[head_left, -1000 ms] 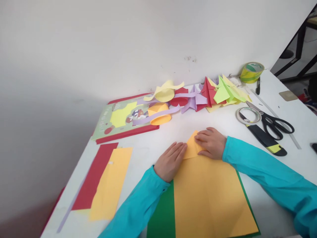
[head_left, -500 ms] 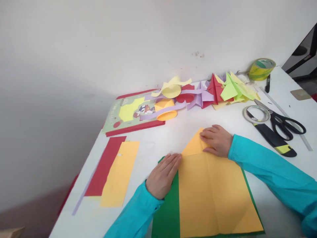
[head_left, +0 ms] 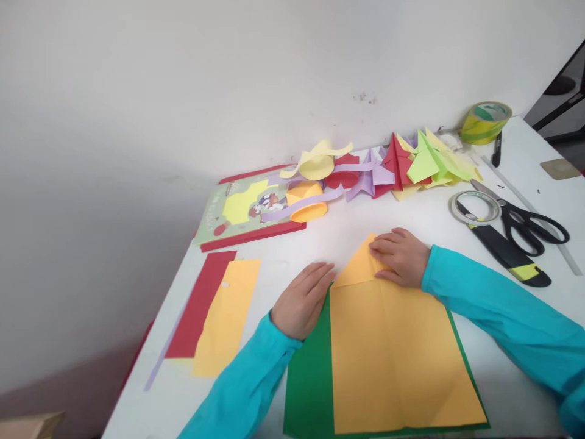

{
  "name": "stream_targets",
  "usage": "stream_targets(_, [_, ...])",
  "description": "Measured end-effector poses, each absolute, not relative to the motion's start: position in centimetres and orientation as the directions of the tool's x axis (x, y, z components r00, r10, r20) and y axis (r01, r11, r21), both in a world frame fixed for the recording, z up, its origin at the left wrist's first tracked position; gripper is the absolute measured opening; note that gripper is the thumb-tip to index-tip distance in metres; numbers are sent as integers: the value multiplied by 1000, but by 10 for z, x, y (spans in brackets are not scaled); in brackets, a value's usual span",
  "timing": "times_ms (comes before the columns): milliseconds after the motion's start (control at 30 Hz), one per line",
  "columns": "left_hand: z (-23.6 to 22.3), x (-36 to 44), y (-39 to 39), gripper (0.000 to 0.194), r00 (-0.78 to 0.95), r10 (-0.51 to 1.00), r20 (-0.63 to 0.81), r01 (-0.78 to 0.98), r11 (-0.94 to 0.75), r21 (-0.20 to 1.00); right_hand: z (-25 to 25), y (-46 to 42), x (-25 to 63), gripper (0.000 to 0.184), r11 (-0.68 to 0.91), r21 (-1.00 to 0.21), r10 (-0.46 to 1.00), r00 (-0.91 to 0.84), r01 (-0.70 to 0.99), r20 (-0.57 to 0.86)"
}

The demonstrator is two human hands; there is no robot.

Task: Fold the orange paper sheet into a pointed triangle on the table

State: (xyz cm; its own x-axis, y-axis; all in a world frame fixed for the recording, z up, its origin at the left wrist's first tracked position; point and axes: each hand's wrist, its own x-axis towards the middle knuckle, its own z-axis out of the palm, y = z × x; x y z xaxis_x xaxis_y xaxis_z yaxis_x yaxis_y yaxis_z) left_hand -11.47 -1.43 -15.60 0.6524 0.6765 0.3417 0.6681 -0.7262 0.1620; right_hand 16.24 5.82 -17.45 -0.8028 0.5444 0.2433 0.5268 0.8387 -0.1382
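A sheet of orange paper lies on a larger green sheet, a crease running down its middle. Its far corners are folded inward to a peak. My right hand rests on the folded right part near the peak, fingers slightly bent and pressing the paper. My left hand lies flat with fingers stretched out, over the green sheet beside the orange paper's left fold corner. Its fingertips are close to the folded edge; whether they touch it I cannot tell.
Left lie red and orange paper strips. Behind are a picture book, paper loops and folded paper planes. On the right are scissors, a masking tape roll, a utility knife and yellow tape.
My left hand slid down the left fold to its corner, then shifted slightly away from me, off the paper. My right hand stays at the peak. The view has shifted a little.
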Motion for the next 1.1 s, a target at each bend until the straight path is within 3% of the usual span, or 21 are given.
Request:
stream_targets(333, [-188, -55, 68, 32, 641, 680, 356, 679, -719, 151, -167, 59, 164, 46, 850, -117, 525, -812, 513, 255])
stream_targets(633, [-194, -54, 63, 38, 620, 672, 406, 659, -726, 196, -168, 54, 164, 49, 795, -119, 603, -755, 594, 257])
stream_targets(933, [-192, -53, 62, 39, 619, 711, 332, 684, -697, 217, -166, 54, 163, 48, 814, -122, 579, -776, 568, 252])
stream_targets(1100, [-189, -48, 61, 41, 616, 733, 289, 724, -671, 161, -165, 54, 163, 48, 804, -135, 594, -773, 579, 224])
